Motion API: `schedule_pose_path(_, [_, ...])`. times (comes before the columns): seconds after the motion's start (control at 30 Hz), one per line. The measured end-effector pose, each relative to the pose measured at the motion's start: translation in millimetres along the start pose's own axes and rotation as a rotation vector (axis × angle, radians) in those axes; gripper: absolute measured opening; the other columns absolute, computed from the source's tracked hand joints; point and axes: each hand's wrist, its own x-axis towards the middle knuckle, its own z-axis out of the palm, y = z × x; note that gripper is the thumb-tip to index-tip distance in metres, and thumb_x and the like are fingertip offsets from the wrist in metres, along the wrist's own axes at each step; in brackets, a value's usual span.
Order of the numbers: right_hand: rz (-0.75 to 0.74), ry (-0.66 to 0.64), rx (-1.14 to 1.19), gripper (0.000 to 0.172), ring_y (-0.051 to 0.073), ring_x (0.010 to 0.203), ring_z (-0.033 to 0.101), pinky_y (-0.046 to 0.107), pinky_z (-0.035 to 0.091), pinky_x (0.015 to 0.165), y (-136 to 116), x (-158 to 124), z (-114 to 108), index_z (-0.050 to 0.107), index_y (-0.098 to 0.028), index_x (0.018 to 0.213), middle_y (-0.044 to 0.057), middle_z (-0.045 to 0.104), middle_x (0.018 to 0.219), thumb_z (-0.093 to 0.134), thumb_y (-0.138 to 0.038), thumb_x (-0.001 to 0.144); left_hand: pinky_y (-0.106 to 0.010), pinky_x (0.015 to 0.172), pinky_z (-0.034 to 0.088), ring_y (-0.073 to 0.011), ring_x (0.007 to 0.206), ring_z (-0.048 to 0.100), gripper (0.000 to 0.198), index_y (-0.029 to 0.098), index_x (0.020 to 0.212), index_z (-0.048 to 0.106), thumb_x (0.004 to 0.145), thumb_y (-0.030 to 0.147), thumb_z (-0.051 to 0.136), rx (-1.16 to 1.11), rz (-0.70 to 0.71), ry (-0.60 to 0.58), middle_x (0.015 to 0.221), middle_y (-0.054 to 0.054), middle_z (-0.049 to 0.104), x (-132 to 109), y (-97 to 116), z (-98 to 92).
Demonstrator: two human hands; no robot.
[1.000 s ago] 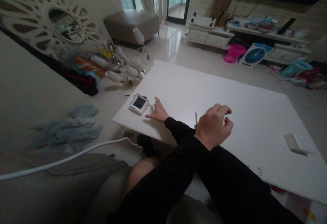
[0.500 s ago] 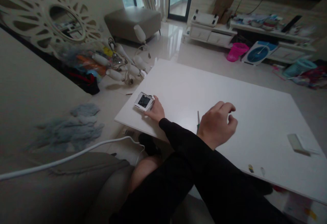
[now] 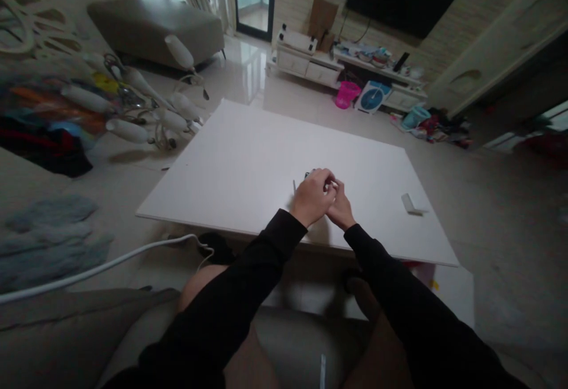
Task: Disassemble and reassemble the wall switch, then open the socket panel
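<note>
My two hands meet just above the near middle of the white table (image 3: 248,152). The curled fingers of my left hand (image 3: 311,196) reach over to the fingertips of my right hand (image 3: 341,206). My right hand is closed from the other side, around what appears to be the small white device with a dark screen; my fingers hide nearly all of it. A small dark part (image 3: 307,174) shows past my left knuckles. What my left fingers pinch is hidden. Beside my left hand the thin shaft of a tool (image 3: 293,186) sticks out, its handle covered.
A small pale angular piece (image 3: 412,205) lies on the table's right side. A chandelier with white shades (image 3: 128,131) rests on the floor at left. A white cable (image 3: 110,267) runs past my knee. Beyond stand a pink basket (image 3: 347,94) and a blue-and-white fan (image 3: 373,97).
My right hand has left the table's left end, apparently carrying the white device, and my arms are uncrossed. My left hand now meets it in the middle. The view has turned right.
</note>
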Motion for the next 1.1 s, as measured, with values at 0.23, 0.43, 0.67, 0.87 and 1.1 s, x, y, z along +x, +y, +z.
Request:
schedule_pose_path(0.23, [0.255, 0.031, -0.054, 0.096, 0.036, 0.121, 0.067, 0.059, 0.051, 0.111, 72, -44, -52, 0.040, -0.032, 0.141, 0.008, 0.066, 0.127, 0.090, -0.037, 0.060, -0.033, 0.082, 0.053, -0.0188, 0.083, 0.068, 0.015, 0.020, 0.101, 0.066, 0.090, 0.013, 0.059, 0.172, -0.067, -0.165, 0.098, -0.006, 0.075, -4, -14, 9.7])
schedule_pose_path(0.43, [0.248, -0.057, 0.215, 0.105, 0.033, 0.128, 0.064, 0.059, 0.048, 0.115, 85, -44, -48, 0.034, -0.031, 0.143, 0.014, 0.058, 0.144, 0.091, -0.036, 0.056, -0.034, 0.080, 0.053, -0.0219, 0.086, 0.071, 0.016, 0.022, 0.103, 0.070, 0.091, 0.020, 0.060, 0.307, -0.178, -0.280, 0.099, -0.006, 0.079, -5, -22, 12.3])
schedule_pose_path(0.67, [0.169, -0.182, 0.355, 0.110, 0.029, 0.121, 0.068, 0.051, 0.056, 0.103, 84, -34, -30, 0.034, -0.028, 0.147, 0.016, 0.057, 0.146, 0.093, -0.027, 0.054, -0.033, 0.079, 0.052, -0.0234, 0.089, 0.071, 0.017, 0.022, 0.103, 0.071, 0.091, 0.023, 0.059, 0.367, -0.187, -0.318, 0.097, -0.006, 0.079, -6, -23, 10.2])
schedule_pose_path(0.87, [0.131, 0.004, 0.019, 0.044, 0.026, 0.119, 0.060, 0.047, 0.055, 0.100, 76, -14, -32, 0.064, -0.021, 0.117, 0.010, 0.062, 0.126, 0.077, -0.041, 0.080, -0.035, 0.081, 0.052, -0.0251, 0.091, 0.072, 0.016, 0.022, 0.103, 0.071, 0.092, 0.024, 0.060, 0.359, -0.198, -0.308, 0.095, -0.007, 0.079, -8, -21, 4.6])
schedule_pose_path(1.1, [0.082, 0.106, -0.075, 0.018, 0.023, 0.093, 0.059, 0.038, 0.055, 0.083, 53, -1, -49, 0.066, -0.021, 0.082, 0.006, 0.064, 0.091, 0.067, -0.039, 0.085, -0.035, 0.083, 0.053, -0.0251, 0.092, 0.072, 0.018, 0.021, 0.105, 0.073, 0.094, 0.028, 0.060, 0.354, -0.219, -0.312, 0.097, -0.008, 0.079, -8, -15, 0.7])
